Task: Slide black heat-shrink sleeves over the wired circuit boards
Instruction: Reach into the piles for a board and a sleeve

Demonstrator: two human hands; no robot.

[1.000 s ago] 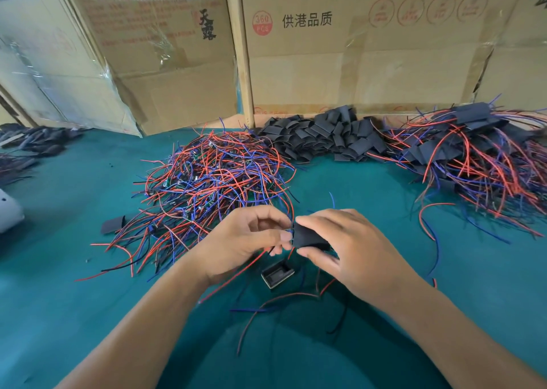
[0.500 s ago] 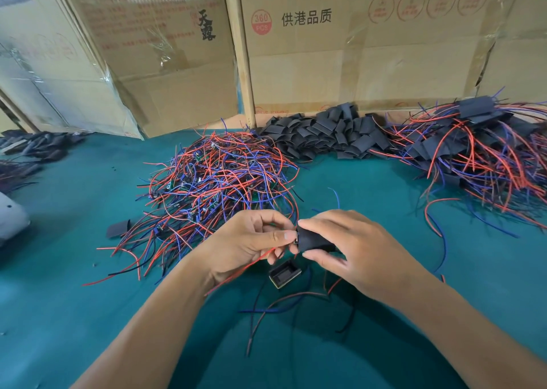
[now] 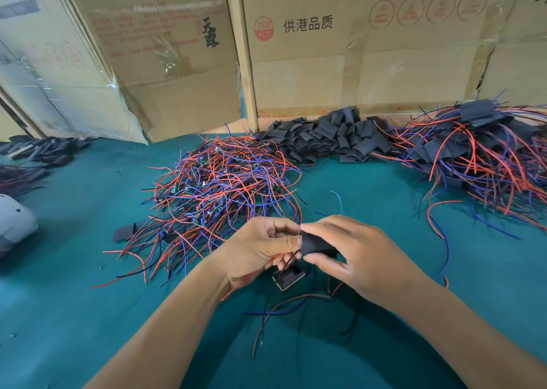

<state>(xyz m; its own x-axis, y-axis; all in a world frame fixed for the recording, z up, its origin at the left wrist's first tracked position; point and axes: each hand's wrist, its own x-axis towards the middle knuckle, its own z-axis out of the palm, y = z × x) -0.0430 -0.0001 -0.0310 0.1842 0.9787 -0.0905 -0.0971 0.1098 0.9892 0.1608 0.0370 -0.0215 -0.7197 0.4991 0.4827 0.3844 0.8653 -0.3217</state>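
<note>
My right hand pinches a black heat-shrink sleeve between thumb and fingers above the green table. My left hand meets it at the sleeve's left mouth and grips a wired circuit board; the board is hidden, and its red and black wires trail down under the palm. A small black rectangular part lies just below the hands. Behind them are a heap of bare wired boards, a heap of empty sleeves, and a heap of sleeved boards at the right.
Cardboard boxes wall off the back of the green table. A loose sleeve lies left of the wire heap. More dark parts and a white object sit at the far left. Loose wires lie near me.
Both hands stay together on the sleeve and have shifted slightly away from me. The sleeve sits a little further over the left hand's fingertips.
</note>
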